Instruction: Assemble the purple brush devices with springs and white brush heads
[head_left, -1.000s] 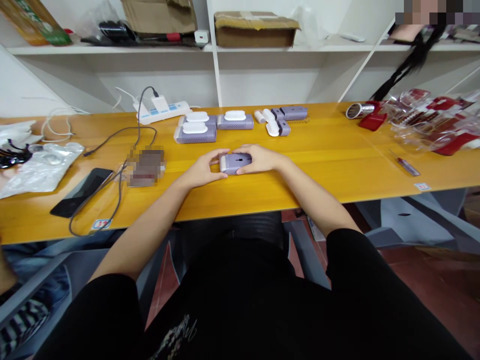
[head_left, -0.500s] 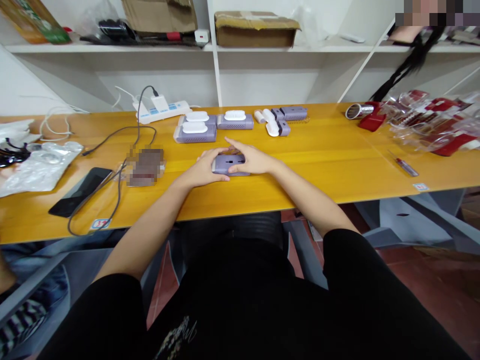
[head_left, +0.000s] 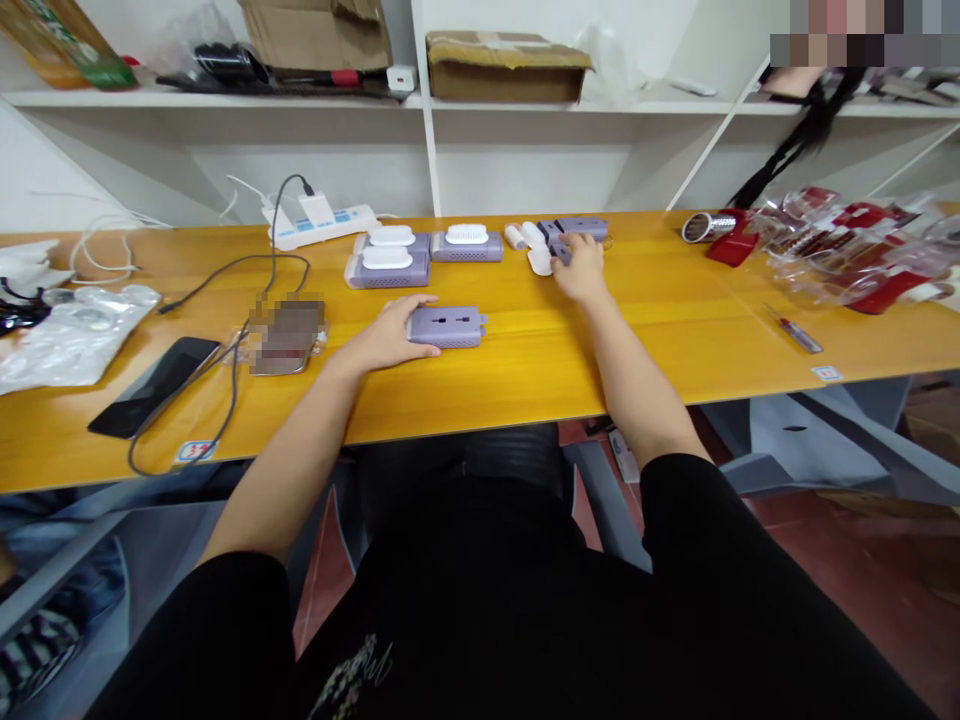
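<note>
My left hand [head_left: 394,332] grips the left end of a flat purple plastic housing [head_left: 448,326] lying on the table, thumb along its near side. Two dark slots show on the housing's top, and small tabs stick out at its right end. Farther back, my right hand [head_left: 583,268] has its fingers curled down over a small purple part [head_left: 560,252], which they partly cover. White rounded pieces [head_left: 538,258] lie just left of those fingers. Behind them rests another purple housing [head_left: 585,228], partly hidden by the hand.
Purple units with white oval brush heads [head_left: 387,258] stand at the back. To the left are a power strip [head_left: 322,228], cables, a phone [head_left: 156,388] and plastic bags [head_left: 90,330]. A screwdriver [head_left: 796,332] and red, clear-wrapped items [head_left: 862,250] lie on the right.
My right hand has left the purple housing and moved back and right to the small parts. My left hand stays on the housing, whose right end is now uncovered.
</note>
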